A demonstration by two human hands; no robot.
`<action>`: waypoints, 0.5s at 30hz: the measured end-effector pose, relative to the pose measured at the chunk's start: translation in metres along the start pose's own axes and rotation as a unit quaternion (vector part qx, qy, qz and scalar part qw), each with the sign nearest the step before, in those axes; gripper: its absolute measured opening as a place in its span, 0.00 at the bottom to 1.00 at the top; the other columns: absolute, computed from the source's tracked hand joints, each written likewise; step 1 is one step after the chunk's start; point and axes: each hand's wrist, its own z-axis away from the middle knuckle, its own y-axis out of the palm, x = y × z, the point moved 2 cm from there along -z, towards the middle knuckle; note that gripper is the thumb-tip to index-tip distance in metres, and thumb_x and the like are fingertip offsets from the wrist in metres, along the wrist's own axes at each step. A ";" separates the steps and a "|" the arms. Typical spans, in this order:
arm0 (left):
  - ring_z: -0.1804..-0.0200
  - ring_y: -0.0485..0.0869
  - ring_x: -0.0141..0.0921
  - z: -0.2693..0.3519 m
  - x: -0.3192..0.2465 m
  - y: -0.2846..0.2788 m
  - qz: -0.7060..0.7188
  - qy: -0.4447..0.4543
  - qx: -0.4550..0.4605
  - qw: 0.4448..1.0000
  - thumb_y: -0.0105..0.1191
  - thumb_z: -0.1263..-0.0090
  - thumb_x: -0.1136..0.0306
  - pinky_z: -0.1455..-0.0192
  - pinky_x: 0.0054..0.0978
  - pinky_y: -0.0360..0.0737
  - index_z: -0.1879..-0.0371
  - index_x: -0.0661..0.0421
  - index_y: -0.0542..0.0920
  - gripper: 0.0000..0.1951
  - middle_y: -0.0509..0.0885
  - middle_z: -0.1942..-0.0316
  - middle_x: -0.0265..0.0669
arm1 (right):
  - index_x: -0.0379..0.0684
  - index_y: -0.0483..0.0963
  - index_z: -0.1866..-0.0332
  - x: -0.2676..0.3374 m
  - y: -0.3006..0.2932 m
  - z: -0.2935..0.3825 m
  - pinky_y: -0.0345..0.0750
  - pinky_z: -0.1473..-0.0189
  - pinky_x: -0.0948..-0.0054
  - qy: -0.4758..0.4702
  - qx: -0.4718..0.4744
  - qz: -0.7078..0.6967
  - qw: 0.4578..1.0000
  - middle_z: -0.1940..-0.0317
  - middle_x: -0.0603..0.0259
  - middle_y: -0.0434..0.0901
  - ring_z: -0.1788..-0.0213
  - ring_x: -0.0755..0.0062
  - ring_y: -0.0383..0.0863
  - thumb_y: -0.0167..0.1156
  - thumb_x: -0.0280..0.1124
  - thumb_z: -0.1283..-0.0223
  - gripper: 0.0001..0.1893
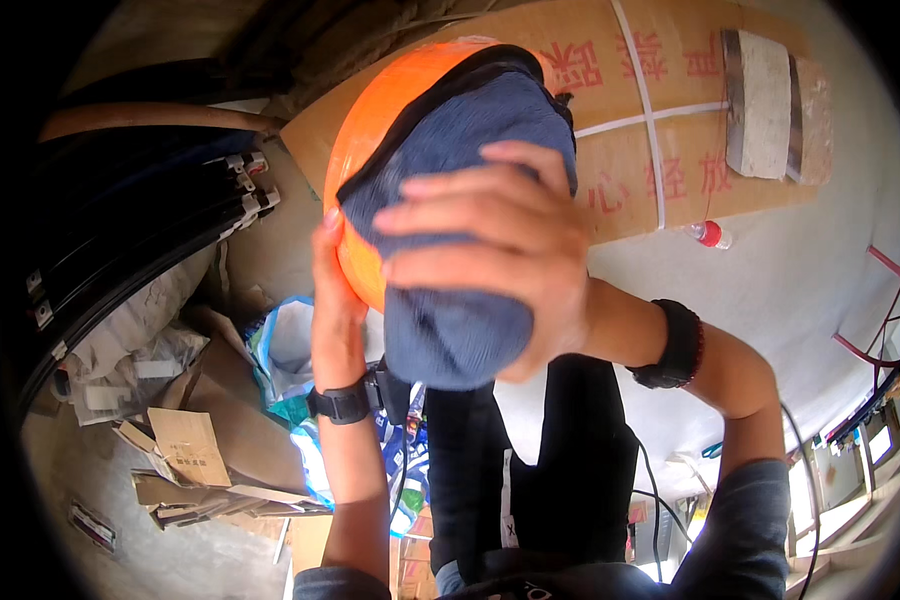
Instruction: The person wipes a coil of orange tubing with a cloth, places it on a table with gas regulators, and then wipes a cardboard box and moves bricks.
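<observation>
A glossy orange helmet (375,127) with a black edge is held up in front of me. My left hand (337,277) supports it at its left side, with the thumb against the shell. A blue-grey knitted cloth or cap (457,120) covers much of the helmet's near side and hangs below it. My right hand (502,232) lies over this fabric with bent fingers and is blurred. Whether the fabric is fixed to the helmet I cannot tell. Black bands with devices sit on both my wrists.
A large strapped cardboard carton (690,142) lies ahead, with concrete blocks (757,105) on it. A plastic bottle (711,235) is beside it. Black metal rails (157,217) stand left, above flattened cardboard (187,446) and an open woven bag (285,352). Cables hang near my right side.
</observation>
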 end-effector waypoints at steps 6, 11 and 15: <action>0.49 0.79 0.35 -0.013 0.006 -0.016 0.040 0.017 0.102 0.994 0.43 0.34 0.45 0.45 0.32 0.75 0.41 0.59 0.68 0.31 0.78 0.47 0.41 | 0.49 0.78 0.64 0.005 0.010 0.008 0.60 0.43 0.54 -0.078 0.012 0.021 0.997 0.57 0.67 0.77 0.50 0.68 0.75 0.66 0.39 0.82 0.26; 0.44 0.76 0.34 -0.008 0.003 -0.004 0.023 0.021 0.066 0.997 0.39 0.31 0.49 0.41 0.32 0.72 0.39 0.58 0.66 0.29 0.76 0.45 0.41 | 0.52 0.78 0.63 -0.009 0.005 -0.008 0.61 0.46 0.59 -0.064 -0.042 0.059 0.995 0.57 0.69 0.75 0.51 0.68 0.73 0.68 0.40 0.76 0.24; 0.43 0.75 0.35 -0.005 0.002 0.017 0.029 0.014 0.036 0.999 0.41 0.32 0.47 0.40 0.32 0.71 0.39 0.58 0.66 0.30 0.75 0.44 0.41 | 0.50 0.79 0.62 -0.018 -0.002 -0.012 0.62 0.49 0.64 -0.044 -0.055 0.097 0.993 0.56 0.65 0.77 0.55 0.65 0.76 0.67 0.40 0.71 0.22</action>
